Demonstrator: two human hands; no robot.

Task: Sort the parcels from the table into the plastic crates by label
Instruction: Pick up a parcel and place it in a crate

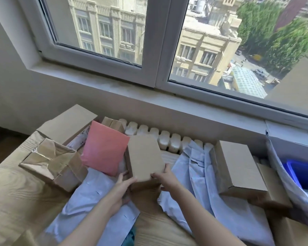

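Head view: the wooden table (12,201) under the window is heaped with parcels, and a blue crate (300,173) shows at three o'clock, half hidden behind a white bag (281,176). Around the heap lie a flat carton (238,166) at two o'clock, pale plastic mailers (199,167) at five, a crumpled taped box (52,162) at nine and a pink mailer (103,148) at ten.

In the middle a small brown box (144,158) is tilted up off the pile, plain face up. The left hand (122,183) grips its near left corner and the right hand (167,178) its near right corner, fingers curled round the edges.

I'd say the label check is in hand: this face carries none, so the next move likely calls for turning the box over before choosing a crate. Red print on a parcel (81,139) at eleven o'clock is too blurred to read.
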